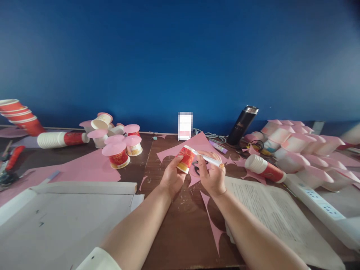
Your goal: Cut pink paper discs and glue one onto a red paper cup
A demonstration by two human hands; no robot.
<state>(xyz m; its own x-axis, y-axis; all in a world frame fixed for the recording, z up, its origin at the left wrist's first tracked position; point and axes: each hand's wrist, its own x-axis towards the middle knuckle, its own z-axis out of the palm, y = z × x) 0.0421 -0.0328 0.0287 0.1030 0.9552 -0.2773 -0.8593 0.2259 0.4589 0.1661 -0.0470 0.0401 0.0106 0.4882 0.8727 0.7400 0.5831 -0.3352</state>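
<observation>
My left hand (172,177) is closed around a red and gold paper cup (186,158), tilted above the middle of the table. In my right hand (213,177) is a white marker-like pen (209,160) with an orange end at the right. The pen's other end points at the cup's upper rim; whether it touches cannot be made out. Beneath and behind the hands lies pink paper (194,144) with round cut-outs. Black scissors handles (196,168) show on it, partly hidden by my right hand.
Paper cups with pink discs (114,147) stand at the left, near stacked cups (75,138). More pink-topped cups (302,142) are piled at the right beside a power strip (315,198). A black bottle (242,125) stands against the blue wall; a cardboard box (73,221) lies front left.
</observation>
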